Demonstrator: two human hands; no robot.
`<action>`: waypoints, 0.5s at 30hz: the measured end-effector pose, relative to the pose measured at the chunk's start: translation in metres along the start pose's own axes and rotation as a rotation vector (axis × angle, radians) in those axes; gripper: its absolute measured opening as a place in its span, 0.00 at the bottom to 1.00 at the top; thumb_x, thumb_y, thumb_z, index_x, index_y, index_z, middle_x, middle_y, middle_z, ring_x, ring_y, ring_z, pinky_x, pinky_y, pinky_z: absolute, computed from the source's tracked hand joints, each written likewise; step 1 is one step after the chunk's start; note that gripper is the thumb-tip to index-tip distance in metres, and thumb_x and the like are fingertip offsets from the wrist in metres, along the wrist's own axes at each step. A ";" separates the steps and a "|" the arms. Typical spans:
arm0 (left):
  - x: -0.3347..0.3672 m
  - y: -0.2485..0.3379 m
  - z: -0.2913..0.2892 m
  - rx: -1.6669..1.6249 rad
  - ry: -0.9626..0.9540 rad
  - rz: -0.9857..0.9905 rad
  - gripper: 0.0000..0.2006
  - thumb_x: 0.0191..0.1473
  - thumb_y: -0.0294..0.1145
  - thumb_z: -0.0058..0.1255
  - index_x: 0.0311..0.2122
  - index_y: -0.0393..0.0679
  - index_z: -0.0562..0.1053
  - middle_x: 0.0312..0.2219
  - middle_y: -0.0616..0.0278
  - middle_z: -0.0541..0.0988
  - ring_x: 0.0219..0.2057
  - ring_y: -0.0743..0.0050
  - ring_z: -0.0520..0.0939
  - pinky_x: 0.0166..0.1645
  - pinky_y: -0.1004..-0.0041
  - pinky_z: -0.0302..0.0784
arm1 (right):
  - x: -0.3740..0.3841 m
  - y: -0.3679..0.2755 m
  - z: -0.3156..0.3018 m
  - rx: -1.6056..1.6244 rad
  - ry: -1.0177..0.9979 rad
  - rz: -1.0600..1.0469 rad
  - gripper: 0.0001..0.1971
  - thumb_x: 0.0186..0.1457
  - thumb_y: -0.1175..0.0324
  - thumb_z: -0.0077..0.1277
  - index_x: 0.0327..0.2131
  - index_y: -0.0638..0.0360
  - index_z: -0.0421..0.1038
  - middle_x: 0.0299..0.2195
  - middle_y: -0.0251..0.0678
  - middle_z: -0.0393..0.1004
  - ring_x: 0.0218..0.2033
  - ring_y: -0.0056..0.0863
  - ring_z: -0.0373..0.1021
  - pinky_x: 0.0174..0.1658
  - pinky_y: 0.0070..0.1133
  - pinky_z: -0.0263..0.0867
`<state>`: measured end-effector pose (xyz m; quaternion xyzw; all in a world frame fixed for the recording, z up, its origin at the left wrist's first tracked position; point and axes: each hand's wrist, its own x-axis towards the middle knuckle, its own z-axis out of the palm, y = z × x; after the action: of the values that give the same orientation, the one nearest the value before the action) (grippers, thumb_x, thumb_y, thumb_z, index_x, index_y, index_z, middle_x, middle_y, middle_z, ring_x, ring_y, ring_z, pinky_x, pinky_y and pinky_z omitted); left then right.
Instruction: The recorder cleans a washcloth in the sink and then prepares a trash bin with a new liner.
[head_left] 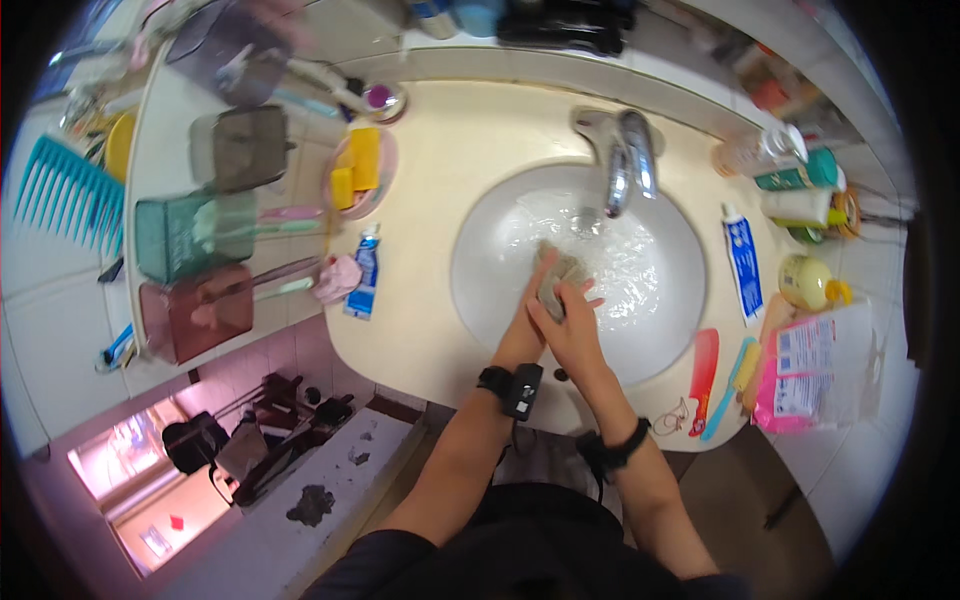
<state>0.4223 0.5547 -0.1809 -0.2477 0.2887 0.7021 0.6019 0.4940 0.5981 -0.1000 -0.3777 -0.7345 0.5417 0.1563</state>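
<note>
The person's right hand [572, 325] curls partly closed around a greyish cloth [565, 280], some fingers spread, over the sink [478, 290] in the worktop [415, 260]. The left hand [533, 297] presses against the cloth, its grip too hidden to tell. A faucet [628, 165] stands near the worktop's back edge.

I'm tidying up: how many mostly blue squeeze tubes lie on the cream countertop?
2: a mostly blue squeeze tube lies left of the pale oval basin, and a blue-and-white squeeze tube to its right.
</note>
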 end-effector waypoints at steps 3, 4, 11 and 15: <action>-0.012 -0.024 0.030 0.011 -0.113 0.018 0.22 0.59 0.47 0.43 0.55 0.50 0.59 0.55 0.62 0.61 0.49 0.55 0.71 0.48 0.52 0.72 | 0.003 0.012 -0.015 -0.211 0.030 0.179 0.14 0.53 0.58 0.48 0.28 0.62 0.71 0.23 0.50 0.71 0.27 0.50 0.69 0.35 0.35 0.65; 0.008 -0.034 0.020 -0.069 -0.167 -0.079 0.20 0.61 0.43 0.41 0.55 0.49 0.61 0.50 0.64 0.69 0.51 0.63 0.71 0.49 0.60 0.72 | 0.022 0.035 -0.020 -0.351 0.071 0.277 0.16 0.54 0.56 0.46 0.26 0.60 0.73 0.21 0.49 0.72 0.26 0.51 0.70 0.35 0.34 0.66; -0.018 -0.035 0.030 -0.135 -0.038 0.069 0.17 0.61 0.40 0.40 0.52 0.46 0.66 0.45 0.64 0.73 0.47 0.73 0.73 0.52 0.71 0.68 | 0.015 -0.012 -0.022 -0.336 0.108 0.164 0.19 0.57 0.54 0.42 0.28 0.61 0.73 0.25 0.52 0.73 0.27 0.50 0.70 0.33 0.36 0.64; -0.018 -0.056 0.038 -0.096 0.015 0.047 0.18 0.60 0.41 0.44 0.52 0.45 0.66 0.44 0.64 0.73 0.46 0.75 0.73 0.54 0.71 0.67 | 0.018 0.087 -0.019 -0.438 0.246 0.019 0.20 0.59 0.54 0.41 0.24 0.62 0.70 0.24 0.52 0.71 0.27 0.51 0.69 0.32 0.36 0.62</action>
<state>0.4799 0.5749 -0.1468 -0.2748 0.2649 0.7273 0.5704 0.5282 0.6352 -0.1758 -0.4726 -0.8061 0.3212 0.1537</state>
